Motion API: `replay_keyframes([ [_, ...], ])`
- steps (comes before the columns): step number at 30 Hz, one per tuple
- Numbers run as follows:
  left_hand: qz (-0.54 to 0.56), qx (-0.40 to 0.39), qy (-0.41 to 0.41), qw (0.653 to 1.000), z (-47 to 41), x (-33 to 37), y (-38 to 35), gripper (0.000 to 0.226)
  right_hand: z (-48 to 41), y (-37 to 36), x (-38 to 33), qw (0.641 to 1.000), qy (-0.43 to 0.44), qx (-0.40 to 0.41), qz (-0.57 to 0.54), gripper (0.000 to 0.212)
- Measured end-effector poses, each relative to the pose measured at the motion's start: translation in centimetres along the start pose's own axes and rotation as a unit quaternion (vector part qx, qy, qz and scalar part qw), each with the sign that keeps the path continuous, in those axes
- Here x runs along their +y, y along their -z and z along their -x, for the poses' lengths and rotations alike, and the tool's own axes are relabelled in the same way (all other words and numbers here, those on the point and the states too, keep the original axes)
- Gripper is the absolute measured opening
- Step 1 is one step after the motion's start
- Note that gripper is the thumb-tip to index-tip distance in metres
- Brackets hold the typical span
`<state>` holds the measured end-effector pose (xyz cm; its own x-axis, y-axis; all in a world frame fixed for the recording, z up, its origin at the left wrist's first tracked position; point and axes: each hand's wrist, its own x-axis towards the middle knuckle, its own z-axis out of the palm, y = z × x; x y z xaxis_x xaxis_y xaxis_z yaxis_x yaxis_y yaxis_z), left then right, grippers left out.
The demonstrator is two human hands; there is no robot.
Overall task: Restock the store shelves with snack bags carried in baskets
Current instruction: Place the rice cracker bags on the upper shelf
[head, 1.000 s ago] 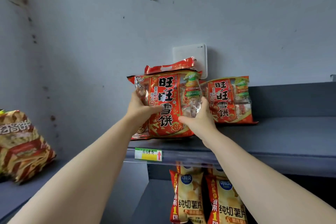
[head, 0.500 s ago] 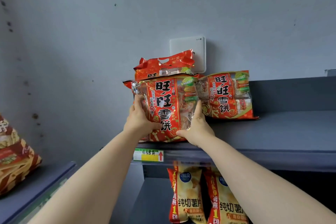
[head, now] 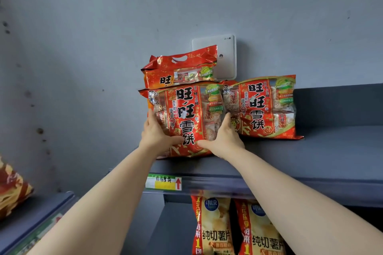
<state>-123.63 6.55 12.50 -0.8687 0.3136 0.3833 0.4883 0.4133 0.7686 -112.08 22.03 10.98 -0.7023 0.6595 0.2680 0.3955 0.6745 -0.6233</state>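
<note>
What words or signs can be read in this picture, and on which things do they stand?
"旺旺雪饼": front red bag.
"旺旺雪饼": right red bag.
"旺": rear red bag; the rest is hidden.
"纯切薯片": yellow bags under the shelf.
Red arrow: shelf label; its writing is too blurred to read.
White wall box: a small logo and print, too small to read.

Rear bag half hidden by front bag; chip bags cropped.
</note>
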Motion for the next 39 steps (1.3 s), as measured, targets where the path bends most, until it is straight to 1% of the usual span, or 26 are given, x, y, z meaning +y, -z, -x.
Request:
replay_keyframes([
  [3, 0.032, 0.015, 0.012, 0.999, 0.4, 0.6, 0.5, 0.14, 0.4, 0.4, -0.1, 1.0, -0.012, 0.009, -0.02, 0.13],
  [5, 0.007, 0.045, -0.006, 0.999, 0.9, 1.6, 0.5, 0.138, 0.7, 0.6, -0.1, 0.999, -0.015, 0.015, -0.033, 0.125],
  [6, -0.015, 0.073, -0.03, 0.997, 1.2, 2.2, 0.4, 0.133, 0.9, 0.8, -0.1, 0.999, -0.016, 0.021, -0.042, 0.121],
  [8, -0.05, 0.138, -0.097, 0.984, 1.9, 3.9, 0.0, 0.113, 1.2, 1.3, 0.0, 0.997, -0.02, 0.037, -0.059, 0.109],
  [10, -0.051, 0.172, -0.172, 0.969, 2.6, 6.0, -0.9, 0.085, 1.4, 2.1, 0.5, 0.996, -0.02, 0.058, -0.064, 0.091],
  [12, -0.031, 0.167, -0.227, 0.959, 3.2, 8.2, -2.5, 0.061, 1.4, 3.3, 1.7, 0.994, -0.016, 0.083, -0.063, 0.075],
  [14, -0.028, 0.154, -0.249, 0.956, 3.8, 9.9, -4.3, 0.048, 0.9, 4.7, 3.3, 0.992, -0.022, 0.107, -0.066, 0.065],
  [17, -0.067, 0.154, -0.236, 0.957, 3.9, 11.5, -6.9, 0.047, -0.6, 7.2, 6.4, 0.987, -0.047, 0.137, -0.067, 0.06],
  [20, -0.076, 0.144, -0.247, 0.955, 3.1, 12.9, -8.7, 0.044, -3.1, 9.2, 9.0, 0.983, -0.096, 0.145, -0.062, 0.069],
  [21, -0.079, 0.133, -0.253, 0.955, 2.8, 13.6, -9.6, 0.042, -4.2, 9.8, 9.8, 0.982, -0.113, 0.138, -0.063, 0.075],
  [23, -0.09, 0.085, -0.253, 0.959, 2.3, 14.4, -10.5, 0.041, -5.7, 10.3, 10.7, 0.979, -0.135, 0.128, -0.077, 0.085],
  [25, -0.107, 0.036, -0.226, 0.968, 1.7, 15.5, -12.4, 0.043, -7.4, 11.1, 12.2, 0.977, -0.142, 0.128, -0.096, 0.088],
  [26, -0.117, 0.024, -0.209, 0.971, 1.5, 15.9, -13.3, 0.044, -8.2, 11.4, 13.0, 0.976, -0.144, 0.124, -0.108, 0.087],
  [29, -0.146, 0.017, -0.172, 0.974, 0.9, 16.6, -15.3, 0.047, -10.0, 11.6, 14.8, 0.969, -0.149, 0.095, -0.173, 0.083],
  [32, -0.16, 0.023, -0.165, 0.973, 0.4, 17.0, -16.6, 0.052, -11.3, 11.5, 16.0, 0.955, -0.161, 0.05, -0.245, 0.072],
  [34, -0.15, 0.037, -0.168, 0.974, 0.3, 17.1, -17.0, 0.05, -11.8, 11.5, 16.4, 0.944, -0.17, 0.028, -0.281, 0.068],
  [37, -0.138, 0.069, -0.184, 0.971, 0.2, 17.4, -17.2, 0.044, -12.6, 11.2, 17.0, 0.93, -0.172, 0.027, -0.324, 0.056],
  [39, -0.125, 0.088, -0.192, 0.969, 0.5, 17.5, -17.2, 0.04, -12.6, 11.4, 17.1, 0.922, -0.168, 0.061, -0.343, 0.043],
])
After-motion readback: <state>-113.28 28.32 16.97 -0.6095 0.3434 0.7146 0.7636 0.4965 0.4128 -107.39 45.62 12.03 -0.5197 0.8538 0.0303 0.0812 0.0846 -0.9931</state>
